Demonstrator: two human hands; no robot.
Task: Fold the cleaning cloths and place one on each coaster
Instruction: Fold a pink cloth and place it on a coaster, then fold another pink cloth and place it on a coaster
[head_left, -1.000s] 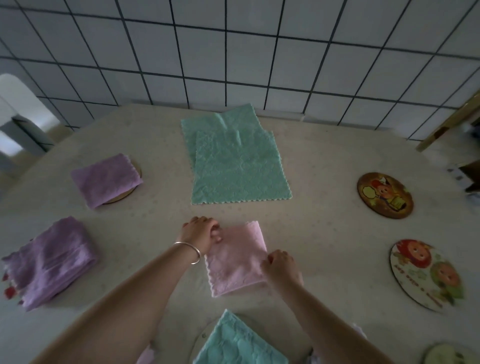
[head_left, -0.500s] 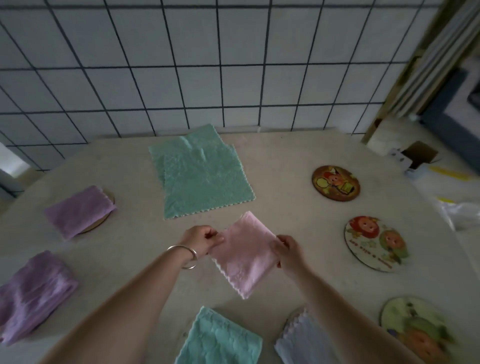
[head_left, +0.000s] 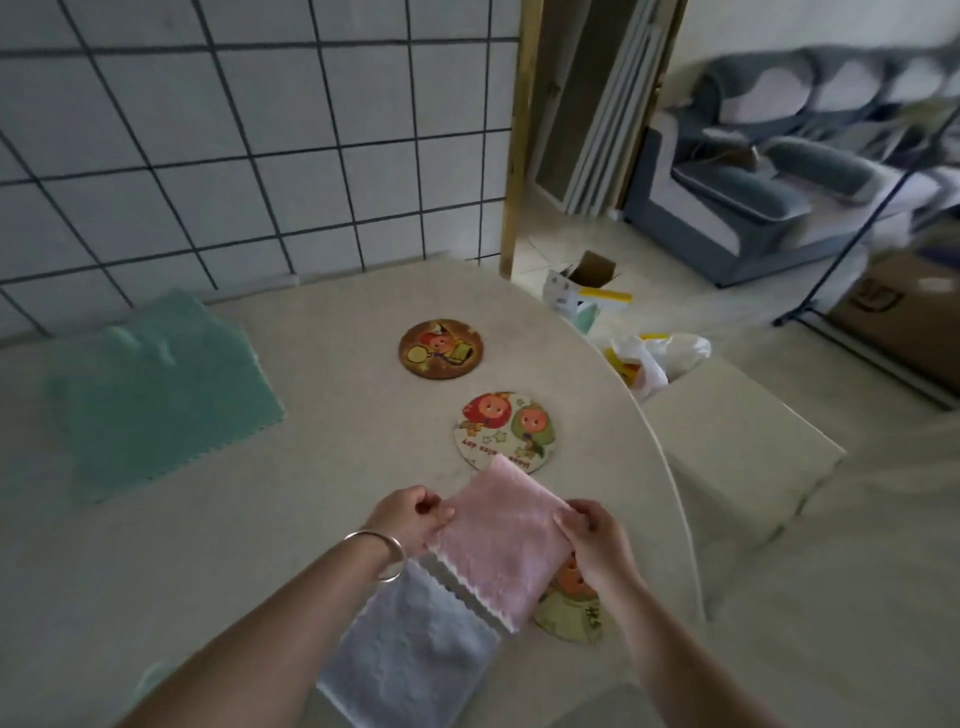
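Both hands, left and right, grip a folded, seemingly fluffy pink cloth.

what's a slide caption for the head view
Both hands carry a folded pink cloth toward a coaster.

Both forearms extended forward — left hand and right hand pinched closed, level, apart.
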